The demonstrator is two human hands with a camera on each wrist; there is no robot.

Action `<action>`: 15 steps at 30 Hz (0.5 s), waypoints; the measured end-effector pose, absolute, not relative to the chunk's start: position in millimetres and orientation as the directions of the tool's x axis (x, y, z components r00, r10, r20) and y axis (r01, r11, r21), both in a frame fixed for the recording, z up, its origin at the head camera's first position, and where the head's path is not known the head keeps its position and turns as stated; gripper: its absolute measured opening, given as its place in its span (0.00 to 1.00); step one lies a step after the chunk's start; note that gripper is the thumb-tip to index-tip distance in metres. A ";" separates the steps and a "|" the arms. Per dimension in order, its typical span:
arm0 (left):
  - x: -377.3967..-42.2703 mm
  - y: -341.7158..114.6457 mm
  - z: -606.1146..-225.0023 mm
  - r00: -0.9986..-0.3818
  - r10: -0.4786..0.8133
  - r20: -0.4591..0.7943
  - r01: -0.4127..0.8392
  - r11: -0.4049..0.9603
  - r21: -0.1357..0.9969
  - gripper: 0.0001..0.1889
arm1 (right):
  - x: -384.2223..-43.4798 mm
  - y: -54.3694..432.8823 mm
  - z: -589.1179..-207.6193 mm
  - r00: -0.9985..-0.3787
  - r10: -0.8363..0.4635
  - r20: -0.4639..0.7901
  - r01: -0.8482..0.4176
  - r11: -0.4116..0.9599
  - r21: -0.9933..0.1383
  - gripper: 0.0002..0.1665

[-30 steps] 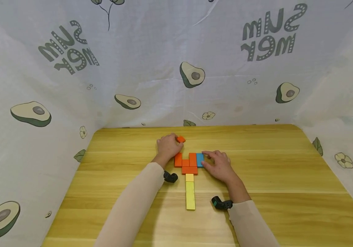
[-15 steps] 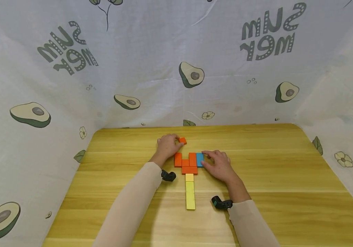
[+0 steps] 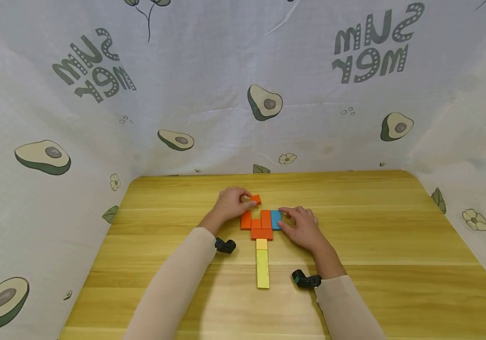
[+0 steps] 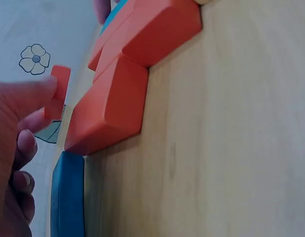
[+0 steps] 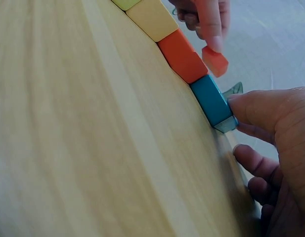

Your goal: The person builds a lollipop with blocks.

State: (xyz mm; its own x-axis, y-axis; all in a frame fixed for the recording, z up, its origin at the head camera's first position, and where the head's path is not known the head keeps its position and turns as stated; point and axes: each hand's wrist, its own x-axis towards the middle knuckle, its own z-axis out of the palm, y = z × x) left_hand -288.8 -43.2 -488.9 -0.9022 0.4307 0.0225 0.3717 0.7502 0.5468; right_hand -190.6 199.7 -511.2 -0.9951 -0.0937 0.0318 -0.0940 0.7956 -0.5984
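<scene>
My left hand pinches a small orange block between thumb and finger, above the far side of the layout. Below it, several orange blocks lie edge to edge on the table. At their right end lies a blue block, its right side pinched by the thumb and index finger of my right hand; the other fingers curl loosely. Another blue block shows beside the orange ones in the left wrist view; my left hand hides it in the head view.
A short yellow block and a long yellow-green block run from the orange ones toward the person. The wooden table meets a printed cloth at its back and sides. Each wrist wears a small black camera.
My left hand has moved slightly right and nearer the layout, carrying the small orange block with it. My right hand and the laid blocks have stayed in place.
</scene>
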 end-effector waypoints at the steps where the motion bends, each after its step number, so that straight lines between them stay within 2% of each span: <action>1: -287.5 -44.4 -488.2 -0.891 0.452 0.029 0.392 0.738 0.549 0.19 | -190.6 199.7 -511.1 -0.995 -0.093 0.031 -0.094 0.796 -0.598 0.29; 8: -278.0 -49.9 -484.1 -0.833 0.553 0.014 0.486 0.719 0.497 0.19 | -191.4 199.9 -511.7 -0.995 -0.092 0.035 -0.095 0.799 -0.594 0.29; 15: -274.0 -50.9 -484.6 -0.821 0.571 0.002 0.507 0.727 0.464 0.19 | -190.7 198.6 -511.5 -0.993 -0.099 0.057 -0.114 0.790 -0.602 0.28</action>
